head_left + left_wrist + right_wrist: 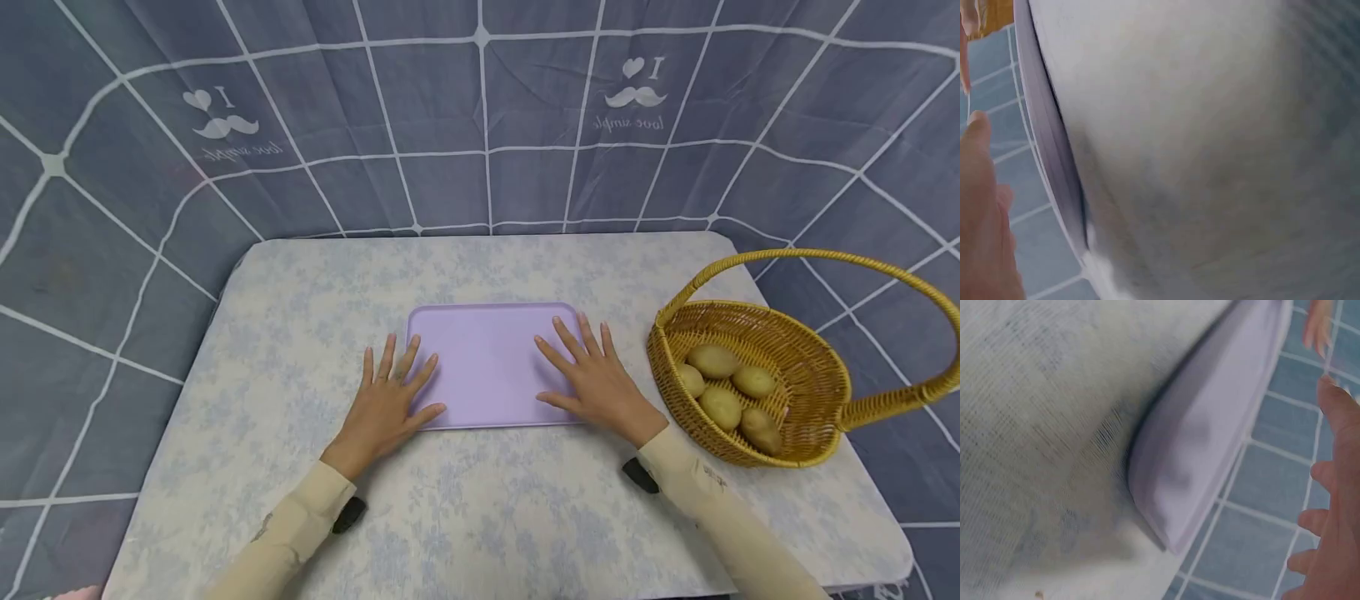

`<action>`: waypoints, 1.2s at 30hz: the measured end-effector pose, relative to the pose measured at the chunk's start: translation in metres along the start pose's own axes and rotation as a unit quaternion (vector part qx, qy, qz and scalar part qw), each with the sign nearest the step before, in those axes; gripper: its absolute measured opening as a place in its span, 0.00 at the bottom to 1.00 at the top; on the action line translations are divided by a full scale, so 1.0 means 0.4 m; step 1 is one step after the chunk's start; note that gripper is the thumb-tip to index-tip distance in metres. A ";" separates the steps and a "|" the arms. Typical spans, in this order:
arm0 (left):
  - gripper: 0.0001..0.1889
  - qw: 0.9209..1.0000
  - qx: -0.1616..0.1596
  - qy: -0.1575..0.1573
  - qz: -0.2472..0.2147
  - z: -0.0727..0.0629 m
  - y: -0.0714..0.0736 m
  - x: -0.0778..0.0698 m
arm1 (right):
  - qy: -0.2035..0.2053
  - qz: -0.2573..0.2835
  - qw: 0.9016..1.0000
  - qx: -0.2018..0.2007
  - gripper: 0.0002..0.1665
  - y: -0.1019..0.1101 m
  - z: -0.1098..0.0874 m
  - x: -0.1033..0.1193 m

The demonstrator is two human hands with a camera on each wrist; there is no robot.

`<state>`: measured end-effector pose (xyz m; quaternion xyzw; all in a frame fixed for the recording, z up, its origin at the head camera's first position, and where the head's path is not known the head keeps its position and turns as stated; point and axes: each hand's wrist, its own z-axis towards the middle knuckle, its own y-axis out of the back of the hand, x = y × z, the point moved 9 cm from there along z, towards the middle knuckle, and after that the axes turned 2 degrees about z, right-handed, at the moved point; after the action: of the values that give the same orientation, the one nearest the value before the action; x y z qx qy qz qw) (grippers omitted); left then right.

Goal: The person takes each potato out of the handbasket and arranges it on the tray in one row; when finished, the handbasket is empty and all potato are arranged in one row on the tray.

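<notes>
A flat lilac tray (487, 367) with a low rim lies on the table, nothing on it. My left hand (386, 404) is spread over its left edge, fingers apart, holding nothing. Over the right edge is my right hand (596, 379), its fingers likewise spread and without anything in them. In the left wrist view the left hand (985, 219) appears at the left, beside the tray's side (1054, 144). The right wrist view has the right hand (1335, 506) held above the level of the tray (1210, 437).
On the table's right side stands a yellow wicker basket (817, 358) with a tall arched handle; several potatoes (712, 361) lie inside. A pale floral cloth (315, 292) covers the table. Dark grid-patterned curtains (435, 108) hang behind and at both sides.
</notes>
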<state>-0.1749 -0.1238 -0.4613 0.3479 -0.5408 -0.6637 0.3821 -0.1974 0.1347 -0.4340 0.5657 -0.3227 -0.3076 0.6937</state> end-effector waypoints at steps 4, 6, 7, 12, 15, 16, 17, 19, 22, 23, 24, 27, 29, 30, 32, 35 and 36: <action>0.39 0.994 0.063 0.050 -0.076 -0.017 -0.040 0.033 | -0.047 0.075 0.996 -0.010 0.48 0.046 -0.020 -0.041; 0.38 0.990 0.079 0.062 -0.098 -0.027 -0.054 0.043 | -0.067 0.113 0.991 -0.034 0.47 0.086 -0.036 -0.068; 0.38 0.988 0.083 0.066 -0.109 -0.031 -0.059 0.047 | -0.080 0.131 0.987 -0.047 0.47 0.108 -0.046 -0.084; 0.38 0.982 0.102 0.081 -0.139 -0.052 -0.077 0.058 | -0.152 0.215 0.957 -0.121 0.42 0.227 -0.115 -0.168; 0.37 0.980 0.103 0.086 -0.150 -0.058 -0.079 0.061 | -0.176 0.236 0.940 -0.172 0.38 0.292 -0.160 -0.211; 0.37 0.979 0.101 0.087 -0.151 -0.059 -0.080 0.061 | -0.182 0.238 0.935 -0.187 0.36 0.310 -0.174 -0.226; 0.37 0.979 0.098 0.088 -0.155 -0.060 -0.079 0.062 | -0.189 0.240 0.931 -0.201 0.35 0.327 -0.187 -0.242; 0.37 0.978 0.097 0.091 -0.162 -0.063 -0.079 0.062 | -0.212 0.231 0.924 -0.220 0.32 0.353 -0.211 -0.277; 0.37 0.976 0.095 0.096 -0.172 -0.066 -0.080 0.063 | -0.254 0.244 0.910 -0.219 0.29 0.370 -0.237 -0.338; 0.37 0.975 0.095 0.097 -0.175 -0.066 -0.080 0.063 | -0.267 0.250 0.906 -0.214 0.29 0.371 -0.242 -0.359; 0.37 0.975 0.094 0.098 -0.177 -0.066 -0.080 0.064 | -0.280 0.251 0.903 -0.207 0.28 0.372 -0.246 -0.380; 0.36 0.975 0.091 0.098 -0.177 -0.065 -0.078 0.065 | -0.305 0.251 0.902 -0.174 0.30 0.366 -0.245 -0.434; 0.36 0.975 0.089 0.097 -0.178 -0.063 -0.077 0.065 | -0.318 0.250 0.903 -0.147 0.32 0.354 -0.240 -0.464; 0.36 0.975 0.089 0.096 -0.179 -0.062 -0.078 0.065 | -0.323 0.250 0.903 -0.134 0.34 0.345 -0.236 -0.477; 0.36 0.975 0.088 0.096 -0.183 -0.061 -0.078 0.065 | -0.331 0.260 0.900 -0.113 0.36 0.323 -0.233 -0.501; 0.36 0.974 0.086 0.095 -0.188 -0.060 -0.079 0.065 | -0.335 0.285 0.892 -0.103 0.37 0.284 -0.227 -0.530; 0.36 0.974 0.086 0.096 -0.188 -0.060 -0.079 0.066 | -0.334 0.294 0.889 -0.105 0.36 0.271 -0.225 -0.539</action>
<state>-0.1702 -0.1539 -0.4980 0.5369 -0.4816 -0.6383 0.2690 -0.2491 0.3767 -0.3627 0.2327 -0.6526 -0.2921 0.6593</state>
